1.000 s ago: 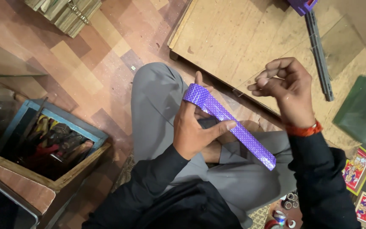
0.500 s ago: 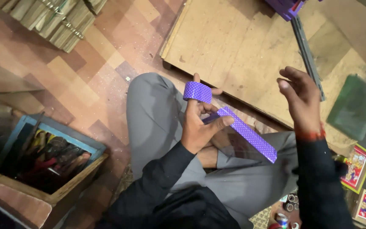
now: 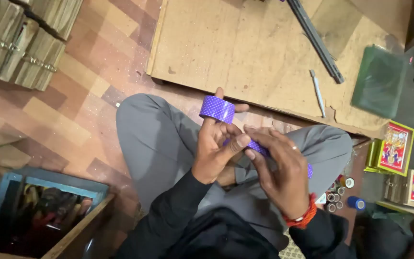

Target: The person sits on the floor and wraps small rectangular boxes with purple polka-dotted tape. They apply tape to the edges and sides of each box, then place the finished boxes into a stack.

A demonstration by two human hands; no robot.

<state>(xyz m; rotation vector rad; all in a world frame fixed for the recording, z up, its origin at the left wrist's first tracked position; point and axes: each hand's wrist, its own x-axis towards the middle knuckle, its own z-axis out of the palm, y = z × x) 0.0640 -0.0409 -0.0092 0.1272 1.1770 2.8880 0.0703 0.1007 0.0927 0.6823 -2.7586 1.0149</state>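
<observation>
I sit cross-legged in grey trousers. My left hand (image 3: 216, 148) grips a purple strip with white dots (image 3: 216, 109), which folds over my fingers at the top and runs down to the right. My right hand (image 3: 279, 172) lies over the lower part of the strip, fingers pressed on it beside my left thumb. The strip's far end (image 3: 309, 170) shows past my right hand. A red thread band (image 3: 300, 217) circles my right wrist.
A low wooden board (image 3: 245, 52) lies in front of my knees with a dark metal bar (image 3: 315, 41) and a thin tool (image 3: 317, 93) on it. Framed pictures (image 3: 396, 148) and small tape rolls (image 3: 341, 192) at right. Open wooden box of tools (image 3: 49, 211) at lower left.
My right hand came down from above the board and now rests on the strip. The camera view has shifted, so the board sits more centrally.
</observation>
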